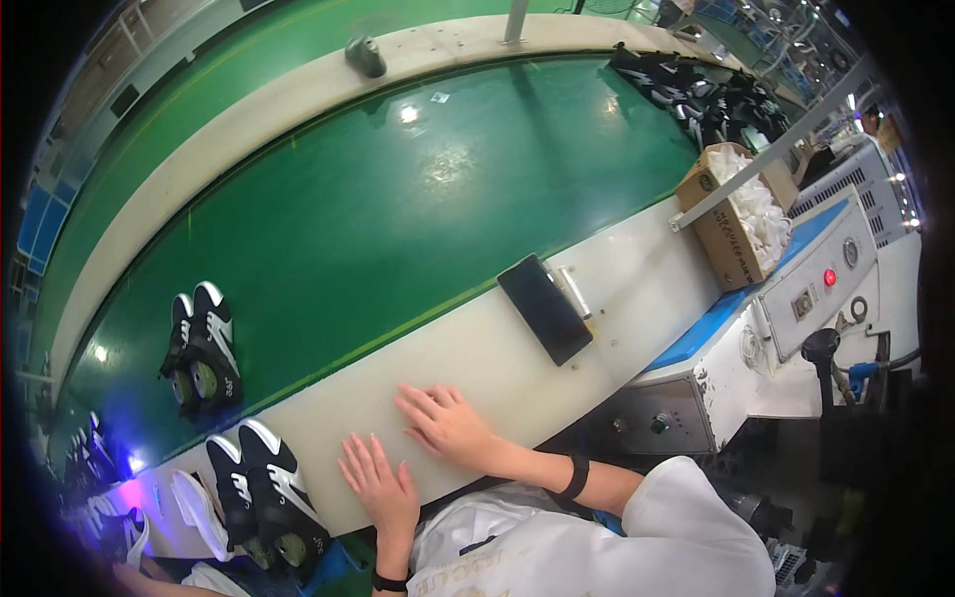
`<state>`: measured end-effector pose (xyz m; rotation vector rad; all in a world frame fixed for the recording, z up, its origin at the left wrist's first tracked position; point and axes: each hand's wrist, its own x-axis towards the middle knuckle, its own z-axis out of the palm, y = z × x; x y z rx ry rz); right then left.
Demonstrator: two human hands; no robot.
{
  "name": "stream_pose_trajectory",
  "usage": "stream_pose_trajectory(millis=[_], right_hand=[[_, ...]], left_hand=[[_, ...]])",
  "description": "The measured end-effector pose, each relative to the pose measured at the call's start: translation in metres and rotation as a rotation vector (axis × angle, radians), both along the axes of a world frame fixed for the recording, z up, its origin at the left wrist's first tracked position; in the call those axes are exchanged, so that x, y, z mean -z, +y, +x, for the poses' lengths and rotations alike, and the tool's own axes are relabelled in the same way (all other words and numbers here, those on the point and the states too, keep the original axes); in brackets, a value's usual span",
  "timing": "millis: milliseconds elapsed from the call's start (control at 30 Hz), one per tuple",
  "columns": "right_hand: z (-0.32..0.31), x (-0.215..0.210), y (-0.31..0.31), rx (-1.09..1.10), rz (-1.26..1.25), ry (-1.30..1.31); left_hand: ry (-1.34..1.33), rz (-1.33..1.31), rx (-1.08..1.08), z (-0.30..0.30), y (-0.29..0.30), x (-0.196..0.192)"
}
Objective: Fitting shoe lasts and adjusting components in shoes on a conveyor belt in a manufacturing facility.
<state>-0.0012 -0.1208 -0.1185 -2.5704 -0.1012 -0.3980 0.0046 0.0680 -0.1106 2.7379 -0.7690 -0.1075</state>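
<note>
My left hand point(379, 485) lies flat on the white ledge point(468, 373), its fingers stretched out and a little spread. Just right of it rests my right hand point(450, 428), palm down with fingers extended. Neither holds anything. To the left of my left hand stands a pair of black-and-white sneakers point(281, 483), with green showing inside their openings. A white curved piece point(202, 515), perhaps a shoe part, lies beside them. Ahead and right of my right hand is a dark smartphone point(547, 310) next to a small silvery bar point(574, 293).
A second sneaker pair point(206, 350) sits on the green belt point(398, 219). Black shoe parts point(711, 95) pile up at far right. A cardboard box point(734, 224) of white material stands near a control cabinet point(821, 274). Another person's arm point(159, 585) shows lower left.
</note>
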Motion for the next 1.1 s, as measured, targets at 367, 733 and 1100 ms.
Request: stream_pose_trajectory(millis=[367, 733, 1100], right_hand=[[-0.0018, -0.0014, -0.0017, -0.003, -0.045, 0.026], [-0.0019, 0.0003, -0.0014, -0.011, -0.039, 0.06], [-0.0026, 0.0032, -0.0024, -0.036, -0.003, 0.051]], left_hand=[[-0.013, 0.018, -0.001, 0.0004, -0.0028, -0.0011], [-0.025, 0.007, 0.004, 0.0005, -0.0021, 0.0008], [-0.015, -0.003, -0.014, 0.0004, -0.0038, -0.0009]])
